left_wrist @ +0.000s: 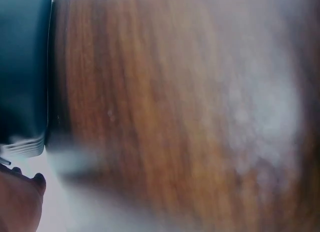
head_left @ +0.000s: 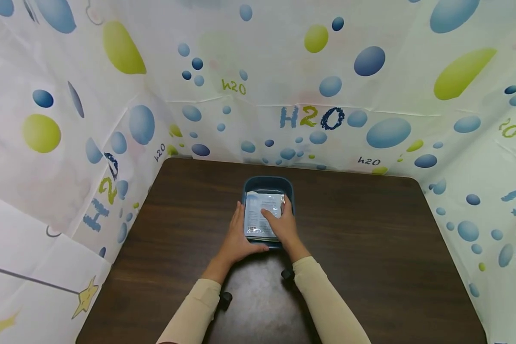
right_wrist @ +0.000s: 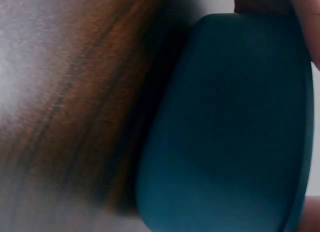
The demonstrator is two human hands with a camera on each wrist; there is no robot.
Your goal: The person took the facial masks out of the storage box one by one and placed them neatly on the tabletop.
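A dark blue rectangular tray (head_left: 268, 183) sits on the table, its side wall large in the right wrist view. Inside it lies a flat white printed packet (head_left: 258, 217), with further layered edges showing under its near end. My left hand (head_left: 236, 243) lies along the tray's left side, fingers straight, thumb stretched along the near edge. My right hand (head_left: 285, 229) grips the packet by its right edge, thumb across the top and fingers at the upper right corner. In the left wrist view the tray wall (left_wrist: 22, 67) and a fingertip show at the left edge.
The dark brown wooden table (head_left: 370, 248) extends around the tray, with a shiny patch of glare near its front. A white sheet printed with bubbles and letters (head_left: 258, 52) hangs behind and at both sides. Each wrist carries a small black camera (head_left: 225, 301).
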